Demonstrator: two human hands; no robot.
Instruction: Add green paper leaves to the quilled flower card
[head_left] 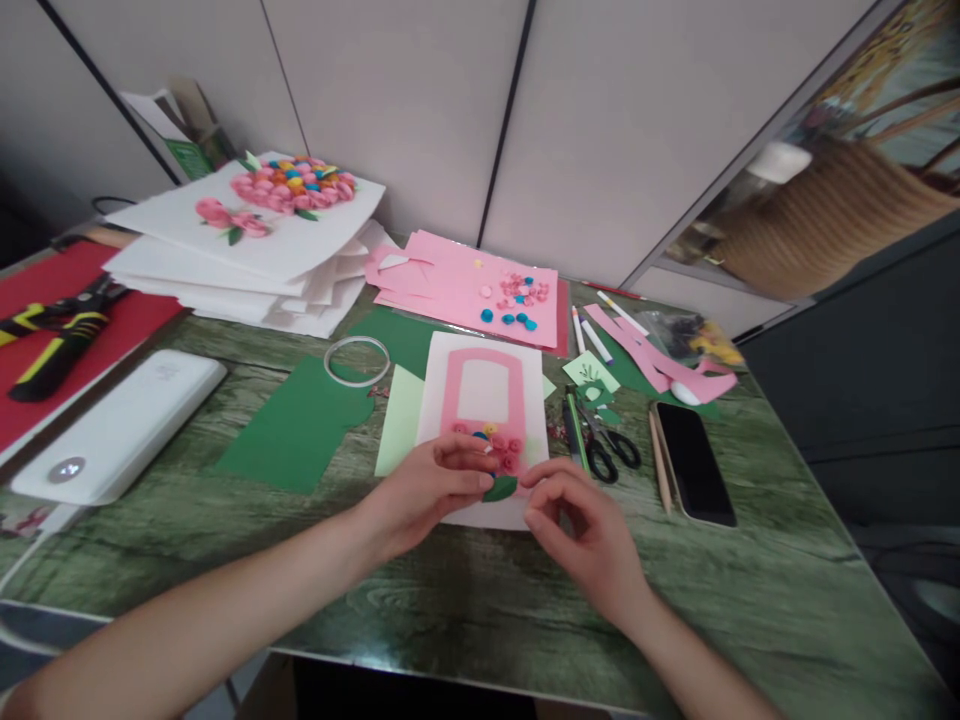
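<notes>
Green leaf [501,489] pinched by left hand [442,488], right hand's [583,525] grip unclear, bagged yellow pieces [718,343]

Two hands [502,500] at the near middle of the tabletop [420,620], with one green leaf [500,489]; one white sheet [433,400] bearing one pink frame [516,385]. Right: one phone [694,463], one wooden stick [661,462], one pair of scissors [610,434], one green cutter [576,430], three white markers [598,340]. Left: one ring [356,384], one power bank [124,420], one pair of pliers [69,345]. Far middle: four larger blue discs [509,319]; pink curls [517,290] too small to count
</notes>
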